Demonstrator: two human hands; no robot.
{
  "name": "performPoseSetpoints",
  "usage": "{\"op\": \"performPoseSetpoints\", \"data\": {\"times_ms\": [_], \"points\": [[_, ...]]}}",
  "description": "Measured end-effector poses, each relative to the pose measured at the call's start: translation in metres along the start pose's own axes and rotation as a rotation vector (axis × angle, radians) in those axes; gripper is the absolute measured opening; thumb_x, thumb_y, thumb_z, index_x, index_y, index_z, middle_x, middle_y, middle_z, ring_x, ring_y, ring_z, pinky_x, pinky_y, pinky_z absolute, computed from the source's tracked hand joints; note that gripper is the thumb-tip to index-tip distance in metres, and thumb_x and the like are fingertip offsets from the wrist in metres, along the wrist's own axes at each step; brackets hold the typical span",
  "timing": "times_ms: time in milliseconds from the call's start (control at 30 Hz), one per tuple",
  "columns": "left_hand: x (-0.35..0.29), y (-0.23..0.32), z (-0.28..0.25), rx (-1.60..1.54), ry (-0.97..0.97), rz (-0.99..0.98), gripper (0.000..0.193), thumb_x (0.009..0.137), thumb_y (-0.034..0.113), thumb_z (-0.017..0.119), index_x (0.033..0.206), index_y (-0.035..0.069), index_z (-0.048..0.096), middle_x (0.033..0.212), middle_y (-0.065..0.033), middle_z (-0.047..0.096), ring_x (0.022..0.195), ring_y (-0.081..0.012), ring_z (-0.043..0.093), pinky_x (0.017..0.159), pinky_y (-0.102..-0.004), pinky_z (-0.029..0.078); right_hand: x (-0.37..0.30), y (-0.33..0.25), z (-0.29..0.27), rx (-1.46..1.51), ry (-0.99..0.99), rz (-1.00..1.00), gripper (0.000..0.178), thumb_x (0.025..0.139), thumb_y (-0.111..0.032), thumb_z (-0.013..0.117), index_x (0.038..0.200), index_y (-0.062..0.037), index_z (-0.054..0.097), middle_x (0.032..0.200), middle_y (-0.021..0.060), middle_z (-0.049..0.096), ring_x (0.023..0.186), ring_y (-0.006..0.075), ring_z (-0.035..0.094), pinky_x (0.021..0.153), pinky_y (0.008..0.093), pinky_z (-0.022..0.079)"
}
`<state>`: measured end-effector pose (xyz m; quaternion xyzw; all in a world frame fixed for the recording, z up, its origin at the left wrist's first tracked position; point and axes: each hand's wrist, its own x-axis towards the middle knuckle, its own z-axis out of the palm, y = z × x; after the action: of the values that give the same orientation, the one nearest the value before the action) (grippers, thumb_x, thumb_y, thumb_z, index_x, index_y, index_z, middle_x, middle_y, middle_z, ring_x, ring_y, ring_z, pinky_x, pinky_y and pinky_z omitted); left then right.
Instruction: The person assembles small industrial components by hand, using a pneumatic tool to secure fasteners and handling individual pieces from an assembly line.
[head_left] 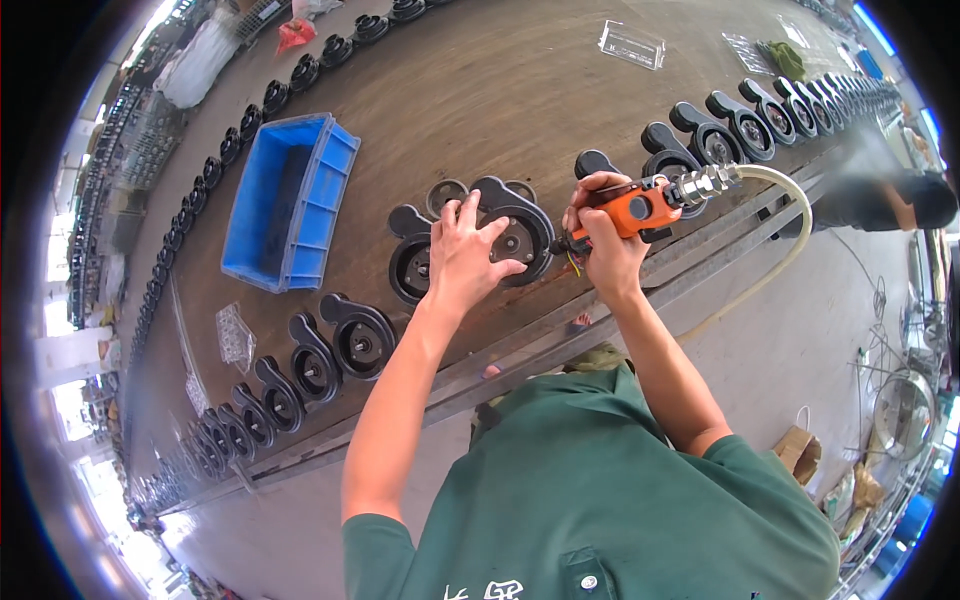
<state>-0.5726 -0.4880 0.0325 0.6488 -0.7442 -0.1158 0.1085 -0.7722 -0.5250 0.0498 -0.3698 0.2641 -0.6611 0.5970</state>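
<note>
My left hand [463, 252] lies with fingers spread on a black round housing [540, 222] that has a rounded side arm and a grey metal disc in its middle. Beside it, a similar black housing [405, 268] is partly covered by that hand. Two grey rings [447, 193] show just behind them. In my right hand [615, 255] is an orange air-powered driver [640, 210], its front end pointing left at the housing's right edge. Whether the tip touches is hidden. A pale air hose [803, 215] runs from the driver's metal fitting.
A blue plastic crate [322, 205] stands left on the brown worktable [500, 90]. Rows of black housings [362, 340] line the near edge on both sides; small black parts [275, 97] curve along the far left. Clear plastic trays [632, 46] lie farther back. A metal rail [540, 335] borders the table.
</note>
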Motion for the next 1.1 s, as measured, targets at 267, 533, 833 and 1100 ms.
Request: {"op": "performPoseSetpoints", "data": {"times_ms": [267, 533, 833, 1100], "points": [[-0.001, 0.001, 0.005, 0.001, 0.012, -0.101, 0.065, 0.067, 0.04, 0.094, 0.128, 0.022, 0.079, 0.163, -0.0209, 0.044, 0.146, -0.0436, 0.04, 0.116, -0.0531, 0.039, 0.008, 0.021, 0.012, -0.042, -0.055, 0.038, 0.028, 0.088, 0.008, 0.058, 0.114, 0.0016, 0.061, 0.096, 0.0093, 0.067, 0.072, 0.0132, 0.065, 0.062, 0.0252, 0.053], [0.002, 0.006, 0.004, 0.094, -0.003, -0.196, 0.067, 0.061, 0.044, 0.096, 0.125, 0.031, 0.08, 0.157, -0.0188, 0.052, 0.148, -0.0425, 0.039, 0.118, -0.0528, 0.036, 0.019, 0.034, 0.018, -0.117, -0.067, 0.037, 0.028, 0.084, 0.011, 0.061, 0.111, 0.0038, 0.063, 0.094, 0.0099, 0.068, 0.075, 0.0131, 0.066, 0.065, 0.0256, 0.056], [0.003, 0.019, 0.009, 0.188, -0.054, -0.213, 0.059, 0.068, 0.045, 0.092, 0.124, 0.03, 0.08, 0.121, -0.0092, 0.073, 0.138, -0.0373, 0.051, 0.112, -0.0514, 0.041, 0.02, 0.047, 0.02, -0.22, -0.132, 0.009, 0.023, 0.079, 0.01, 0.063, 0.101, 0.0034, 0.066, 0.092, 0.0071, 0.07, 0.083, 0.0122, 0.067, 0.077, 0.0266, 0.056], [0.001, 0.016, 0.013, 0.21, -0.063, -0.218, 0.059, 0.071, 0.049, 0.091, 0.125, 0.031, 0.079, 0.118, -0.0086, 0.074, 0.134, -0.0349, 0.055, 0.114, -0.0552, 0.039, 0.038, 0.049, 0.028, -0.195, -0.12, -0.06, 0.023, 0.079, 0.01, 0.064, 0.101, 0.0038, 0.066, 0.09, 0.0075, 0.069, 0.082, 0.0126, 0.067, 0.073, 0.0267, 0.056]]}}
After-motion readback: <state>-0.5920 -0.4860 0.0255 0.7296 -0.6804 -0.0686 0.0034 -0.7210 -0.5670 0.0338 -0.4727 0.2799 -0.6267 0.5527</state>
